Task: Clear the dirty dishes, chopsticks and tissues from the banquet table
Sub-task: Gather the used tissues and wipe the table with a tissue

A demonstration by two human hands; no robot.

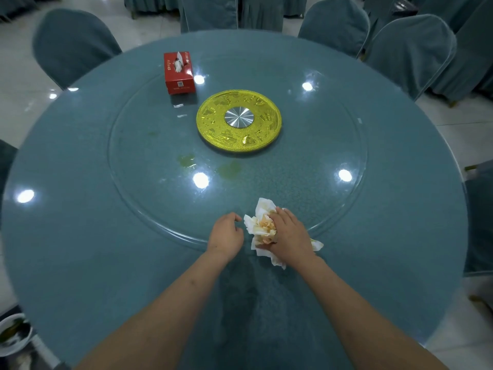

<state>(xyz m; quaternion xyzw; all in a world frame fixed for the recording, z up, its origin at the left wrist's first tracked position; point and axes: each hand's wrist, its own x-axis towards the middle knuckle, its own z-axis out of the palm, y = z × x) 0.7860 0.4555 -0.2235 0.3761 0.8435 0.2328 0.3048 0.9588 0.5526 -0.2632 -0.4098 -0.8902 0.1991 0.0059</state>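
Note:
A wad of stained white tissues lies at the near edge of the glass turntable on the round blue table. My right hand grips the wad from the right, fingers curled into it. Just left of the tissues, my left hand rests on the table with fingers loosely curled, holding nothing. Greenish spill stains mark the glass in front of the gold centre plate.
A gold centre plate with a silver hub sits mid-table. Behind it to the left stands a red tissue box. Covered blue chairs ring the table. A dirty white bowl shows at the bottom left, off the table.

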